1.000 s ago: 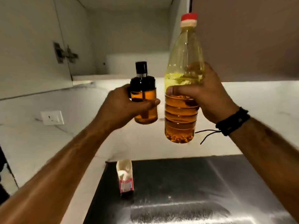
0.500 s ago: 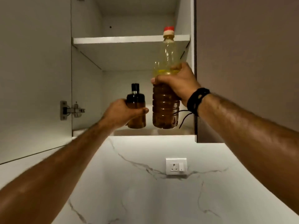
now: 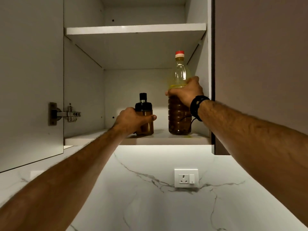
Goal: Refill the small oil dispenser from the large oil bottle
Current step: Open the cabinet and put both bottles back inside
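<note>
Up in the cupboard (image 3: 198,114), the left hand (image 3: 131,120) wrapped the dispenser (image 3: 144,114), the right hand (image 3: 186,92) gripped the big bottle (image 3: 179,114), both standing on the lower shelf (image 3: 136,140). Oily glass near that edge could have slipped if released carelessly.

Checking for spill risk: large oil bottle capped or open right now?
Capped. The large oil bottle stands upright on the lower cabinet shelf with its red cap on the neck; the right hand grips it.

the large oil bottle (image 3: 179,112) is showing amber oil under a red cap. the small oil dispenser (image 3: 144,117) is wearing black on top, and the wall (image 3: 150,197) is showing white marble with grey veins.
</note>
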